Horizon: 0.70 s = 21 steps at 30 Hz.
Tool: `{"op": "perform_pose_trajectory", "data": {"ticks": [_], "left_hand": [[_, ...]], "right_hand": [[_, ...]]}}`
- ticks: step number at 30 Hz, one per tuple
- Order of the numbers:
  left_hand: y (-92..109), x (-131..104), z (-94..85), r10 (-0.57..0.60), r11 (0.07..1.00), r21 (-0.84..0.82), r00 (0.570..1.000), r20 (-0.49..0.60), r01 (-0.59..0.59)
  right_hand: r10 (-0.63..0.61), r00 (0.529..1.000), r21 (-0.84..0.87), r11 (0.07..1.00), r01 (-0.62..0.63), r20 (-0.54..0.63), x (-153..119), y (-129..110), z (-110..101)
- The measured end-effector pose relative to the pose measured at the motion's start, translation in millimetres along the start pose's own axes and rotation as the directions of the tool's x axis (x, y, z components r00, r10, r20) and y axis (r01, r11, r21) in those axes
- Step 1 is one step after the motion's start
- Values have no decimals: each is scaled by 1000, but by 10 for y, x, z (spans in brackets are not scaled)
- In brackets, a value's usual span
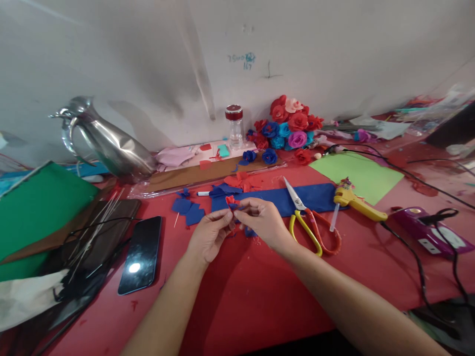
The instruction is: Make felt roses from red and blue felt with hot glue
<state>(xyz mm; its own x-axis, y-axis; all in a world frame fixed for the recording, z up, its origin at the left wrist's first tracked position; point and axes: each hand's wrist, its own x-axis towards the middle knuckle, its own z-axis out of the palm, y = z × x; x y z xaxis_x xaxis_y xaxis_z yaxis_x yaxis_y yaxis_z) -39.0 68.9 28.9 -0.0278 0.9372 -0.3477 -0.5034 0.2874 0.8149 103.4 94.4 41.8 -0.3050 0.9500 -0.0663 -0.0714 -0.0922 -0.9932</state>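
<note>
Between the fingertips of both hands is a small red and blue paper flower (pixel 231 200), held above the red table. My left hand (pixel 213 232) pinches it from the left and below, and my right hand (pixel 261 220) closes on it from the right; the fingers hide its lower part. Just beyond lie a folded strip of blue paper (pixel 319 196) and red paper petals (pixel 243 182). Loose blue paper petals (pixel 189 211) are scattered to the left. Scissors (pixel 306 220) with red and yellow handles lie beside my right hand, blades apart.
A yellow glue gun (pixel 356 201) with its cord and a purple power strip (pixel 430 230) sit at right. A phone (pixel 141 254) lies at left. Along the wall stand a steel jug (pixel 111 141), a glass bottle (pixel 235 131) and a heap of paper roses (pixel 289 121).
</note>
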Motion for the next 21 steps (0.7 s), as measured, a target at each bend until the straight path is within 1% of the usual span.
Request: {"op": "perform_pose_trajectory", "data": {"ticks": [4,9,12,15,18,21], "left_hand": [[18,-3,1,-5,1000,-22,999,42,6],[-1,18,3,-63,989,-125,992,106,77],[-26,35,-8,-90,977,-185,989,116,111],[-42,48,-26,-100,969,-209,984,150,130],[-41,53,-41,-96,966,-227,986,139,126],[-25,49,-36,-64,973,-214,991,116,88]], "right_hand": [[-28,1000,-20,999,28,6,-3,-19,-8],[-31,998,-6,999,32,61,2,-23,-14],[-13,997,28,1000,11,78,11,-23,-19],[20,995,68,997,-27,102,12,-37,-23],[34,994,84,996,-43,106,6,-48,-21],[37,997,47,998,-41,73,6,-29,-12]]}}
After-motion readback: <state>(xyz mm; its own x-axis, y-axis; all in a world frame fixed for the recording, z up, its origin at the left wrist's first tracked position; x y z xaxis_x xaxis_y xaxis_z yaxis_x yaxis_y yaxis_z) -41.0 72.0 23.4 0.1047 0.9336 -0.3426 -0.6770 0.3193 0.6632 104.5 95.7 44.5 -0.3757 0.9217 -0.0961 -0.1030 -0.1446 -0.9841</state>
